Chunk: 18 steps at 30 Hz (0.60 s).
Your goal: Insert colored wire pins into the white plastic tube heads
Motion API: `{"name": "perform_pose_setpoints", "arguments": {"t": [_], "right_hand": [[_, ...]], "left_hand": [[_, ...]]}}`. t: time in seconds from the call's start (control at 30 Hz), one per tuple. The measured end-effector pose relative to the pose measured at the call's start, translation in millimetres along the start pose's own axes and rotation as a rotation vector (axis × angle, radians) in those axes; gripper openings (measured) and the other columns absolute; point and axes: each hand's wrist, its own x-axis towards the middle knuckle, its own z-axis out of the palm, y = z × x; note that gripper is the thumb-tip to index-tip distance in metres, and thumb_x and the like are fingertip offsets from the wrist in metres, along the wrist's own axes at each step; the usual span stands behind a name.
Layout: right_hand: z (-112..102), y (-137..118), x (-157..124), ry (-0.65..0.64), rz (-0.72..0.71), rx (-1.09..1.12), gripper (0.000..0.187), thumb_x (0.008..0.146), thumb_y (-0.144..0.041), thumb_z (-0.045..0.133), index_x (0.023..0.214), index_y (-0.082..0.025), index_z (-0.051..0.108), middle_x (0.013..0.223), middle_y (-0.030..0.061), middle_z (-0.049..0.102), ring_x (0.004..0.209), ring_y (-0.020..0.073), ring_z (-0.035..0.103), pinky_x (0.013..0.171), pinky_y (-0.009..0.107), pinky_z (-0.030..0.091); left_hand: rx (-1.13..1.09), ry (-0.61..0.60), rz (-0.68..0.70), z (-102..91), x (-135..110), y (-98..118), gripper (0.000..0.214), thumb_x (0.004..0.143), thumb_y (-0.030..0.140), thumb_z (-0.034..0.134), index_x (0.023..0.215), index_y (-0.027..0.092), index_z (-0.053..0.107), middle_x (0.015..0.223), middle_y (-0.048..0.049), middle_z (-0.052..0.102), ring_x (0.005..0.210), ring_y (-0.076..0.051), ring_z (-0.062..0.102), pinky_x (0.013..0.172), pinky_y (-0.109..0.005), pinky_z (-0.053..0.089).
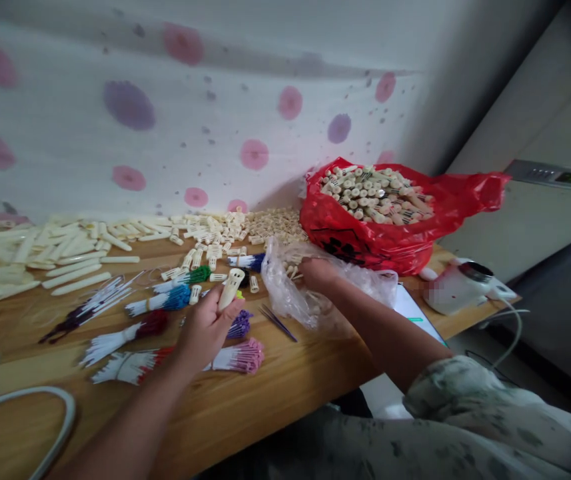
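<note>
My left hand (210, 327) is closed around a cream plastic tube (231, 289), its slotted, open end pointing up. Over a clear plastic bag (285, 293) of small cream parts, my right hand (318, 275) reaches in; its fingers are hidden. Around my left hand lie bundles of thin white sticks with coloured ends: pink (250, 356), purple (240, 325), blue (178, 297), green (198, 275) and dark red (152, 323). A pair of dark tweezers (278, 323) rests between my hands. Short slotted cream pieces (195, 294) are scattered nearby.
A red plastic bag (365, 243) full of assembled cream tubes stands at the back right. Long cream tubes (78, 277) are heaped at left, small cream parts (278, 223) along the wall. A white device with a cable (458, 290) sits at the right edge; a white tube (68, 407) curves front left.
</note>
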Motion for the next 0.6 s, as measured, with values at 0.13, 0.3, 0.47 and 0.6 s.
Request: {"name": "perform_pose_setpoints", "arguments": {"t": [0.13, 0.3, 0.47, 0.6], "right_hand": [[-5, 1, -4, 0.015, -0.021, -0.010, 0.027, 0.084, -0.027, 0.051, 0.104, -0.015, 0.064, 0.104, 0.0124, 0.065, 0.092, 0.0222, 0.062, 0.077, 0.027, 0.045], [5, -9, -6, 0.007, -0.056, -0.012, 0.026, 0.084, -0.021, 0.048, 0.102, -0.017, 0.066, 0.107, 0.0115, 0.062, 0.086, 0.0191, 0.063, 0.072, 0.025, 0.046], [12, -16, -8, 0.013, -0.113, -0.006, 0.027, 0.084, -0.018, 0.047, 0.103, -0.024, 0.066, 0.108, 0.0068, 0.060, 0.086, 0.0172, 0.062, 0.073, 0.024, 0.046], [9, -16, -15, 0.041, -0.150, -0.013, 0.025, 0.087, -0.019, 0.046, 0.102, -0.018, 0.066, 0.107, 0.0081, 0.061, 0.085, 0.0159, 0.062, 0.072, 0.022, 0.044]], "left_hand": [[-0.065, 0.021, -0.060, -0.5, -2, -14, 0.031, 0.078, 0.049, 0.049, 0.086, 0.019, 0.051, 0.052, 0.0063, 0.043, 0.050, -0.012, 0.044, 0.048, -0.022, 0.036], [-0.029, 0.037, -0.066, -1.2, -6, -7, 0.030, 0.077, 0.046, 0.050, 0.085, 0.018, 0.055, 0.055, 0.0042, 0.049, 0.054, -0.013, 0.048, 0.047, -0.021, 0.036], [-0.030, 0.019, -0.048, 1.5, -9, 0, 0.027, 0.077, 0.044, 0.050, 0.085, 0.018, 0.055, 0.059, 0.0031, 0.052, 0.057, -0.014, 0.051, 0.049, -0.021, 0.038], [-0.003, 0.044, -0.001, 1.2, -9, -4, 0.028, 0.077, 0.045, 0.050, 0.083, 0.018, 0.056, 0.060, 0.0030, 0.054, 0.057, -0.014, 0.052, 0.053, -0.022, 0.041]]}}
